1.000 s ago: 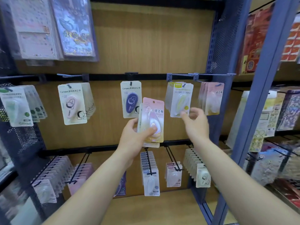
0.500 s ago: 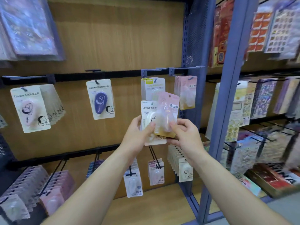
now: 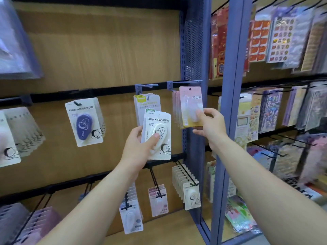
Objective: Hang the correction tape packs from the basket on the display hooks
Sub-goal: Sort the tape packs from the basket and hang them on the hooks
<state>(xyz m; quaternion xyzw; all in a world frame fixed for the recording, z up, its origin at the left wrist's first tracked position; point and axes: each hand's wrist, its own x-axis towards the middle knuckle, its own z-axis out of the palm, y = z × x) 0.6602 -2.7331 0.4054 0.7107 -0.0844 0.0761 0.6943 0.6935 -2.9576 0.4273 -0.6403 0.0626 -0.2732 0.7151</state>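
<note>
My left hand (image 3: 139,147) grips a small stack of white Campus correction tape packs (image 3: 157,133), thumb on the front blister. My right hand (image 3: 210,124) pinches a pink correction tape pack (image 3: 190,103) at its lower right and holds it up in front of several matching pink packs under the blue display hook (image 3: 185,83) beside the blue upright. Whether its hole sits on the hook I cannot tell. Left of it, another blue hook (image 3: 146,85) carries yellow-topped packs (image 3: 146,101). The basket is out of sight.
A purple tape pack (image 3: 84,121) and white packs (image 3: 16,135) hang further left. The lower rail holds cream packs (image 3: 187,184), pink packs (image 3: 158,200) and others. Blue perforated upright posts (image 3: 231,85) divide off sticker sheets (image 3: 279,36) on the right.
My right hand took the pink pack off the stack in my left hand and raised it to the right-hand blue hook. The view swung right.
</note>
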